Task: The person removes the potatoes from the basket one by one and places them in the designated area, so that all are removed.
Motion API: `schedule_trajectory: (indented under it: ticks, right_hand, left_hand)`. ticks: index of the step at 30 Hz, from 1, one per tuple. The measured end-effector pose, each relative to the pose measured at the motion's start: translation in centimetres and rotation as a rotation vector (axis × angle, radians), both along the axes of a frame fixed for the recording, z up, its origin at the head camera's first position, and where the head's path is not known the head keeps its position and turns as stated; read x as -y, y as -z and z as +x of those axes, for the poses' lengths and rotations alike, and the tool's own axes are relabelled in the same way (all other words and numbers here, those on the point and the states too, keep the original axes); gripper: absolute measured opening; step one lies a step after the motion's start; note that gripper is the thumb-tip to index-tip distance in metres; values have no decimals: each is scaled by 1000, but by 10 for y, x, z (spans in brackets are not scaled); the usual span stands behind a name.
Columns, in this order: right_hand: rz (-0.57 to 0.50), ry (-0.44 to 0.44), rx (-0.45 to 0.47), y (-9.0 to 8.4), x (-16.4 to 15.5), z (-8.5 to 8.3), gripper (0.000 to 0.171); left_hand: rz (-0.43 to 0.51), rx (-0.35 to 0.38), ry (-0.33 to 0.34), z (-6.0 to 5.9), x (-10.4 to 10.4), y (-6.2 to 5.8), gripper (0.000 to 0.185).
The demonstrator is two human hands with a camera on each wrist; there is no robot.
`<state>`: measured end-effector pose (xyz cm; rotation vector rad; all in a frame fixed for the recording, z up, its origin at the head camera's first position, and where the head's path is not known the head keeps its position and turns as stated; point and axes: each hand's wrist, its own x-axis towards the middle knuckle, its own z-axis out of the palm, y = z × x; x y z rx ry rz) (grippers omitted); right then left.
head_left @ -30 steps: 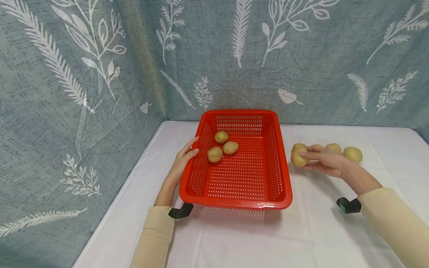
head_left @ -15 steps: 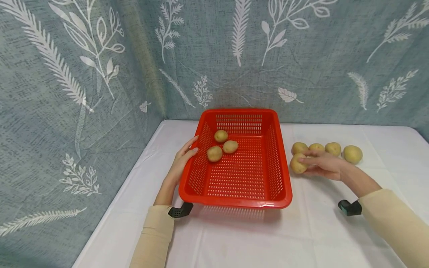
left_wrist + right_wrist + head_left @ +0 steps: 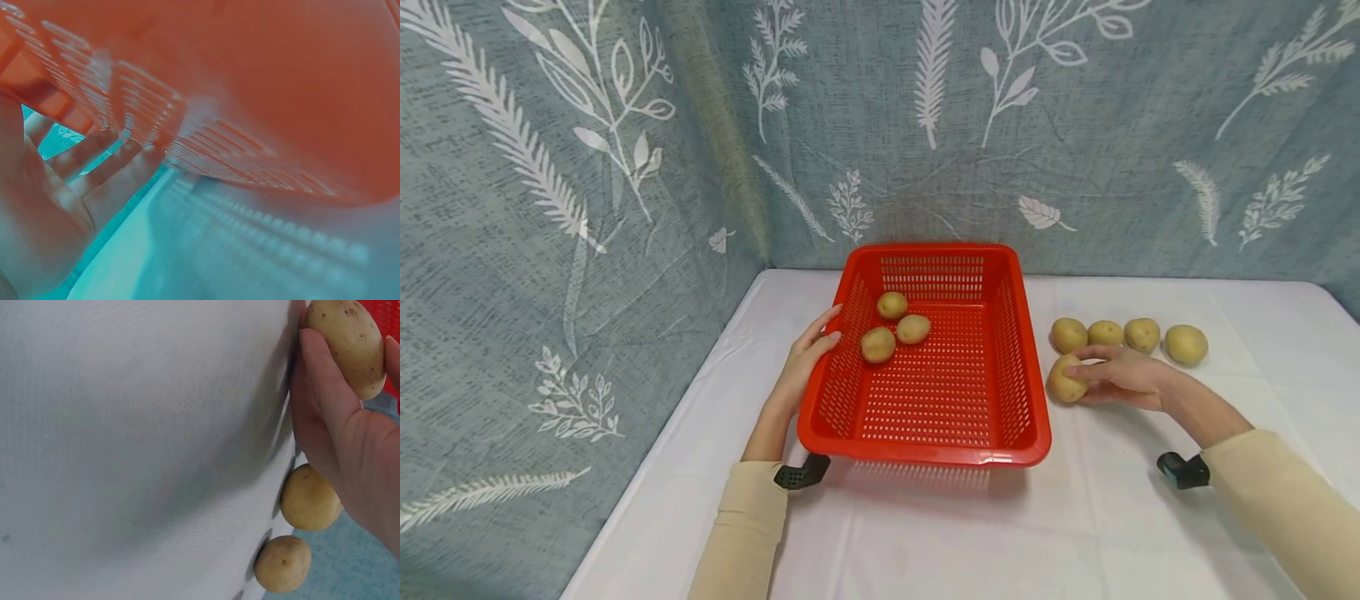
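A red plastic basket (image 3: 925, 457) with slotted walls stands mid-table. Inside, toward its left wall, lie three potatoes: one at the back (image 3: 892, 306), one in front (image 3: 877, 345) and one beside them (image 3: 913, 329). My left hand (image 3: 801, 367) rests against the basket's left side; in the left wrist view its fingers (image 3: 119, 178) stretch out straight along the slotted outer wall. Right of the basket, my right hand (image 3: 1120, 379) holds a potato (image 3: 1067, 379) between thumb and fingers, low over the tablecloth. The right wrist view shows this speckled potato (image 3: 350, 347) in the fingers.
Behind my right hand several potatoes stand in a row, from the leftmost potato (image 3: 1069, 335) near the basket to the rightmost potato (image 3: 1186, 345). A white cloth (image 3: 970, 542) covers the table. A patterned blue-green curtain (image 3: 880, 125) hangs behind and to the left.
My right hand has drawn the held potato slightly toward me, away from the row, uncovering the potatoes behind it. The left hand and the basket have stayed in place.
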<state>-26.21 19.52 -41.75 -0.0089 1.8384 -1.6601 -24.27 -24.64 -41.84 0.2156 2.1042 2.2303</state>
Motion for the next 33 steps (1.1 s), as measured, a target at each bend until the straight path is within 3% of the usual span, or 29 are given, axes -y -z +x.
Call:
schedule_trajectory:
  ticks: [15, 21, 33]
  right_hand:
    - [160, -41, -93, -3, 1, 1, 64]
    - [143, 4, -78, 0, -3, 0, 61]
    - [119, 15, -95, -1, -11, 0, 60]
  left_hand:
    - [-5, 1, -7, 0, 0, 0, 51]
    - [10, 1, -5, -1, 0, 0, 51]
    - [14, 8, 1, 0, 0, 0, 51]
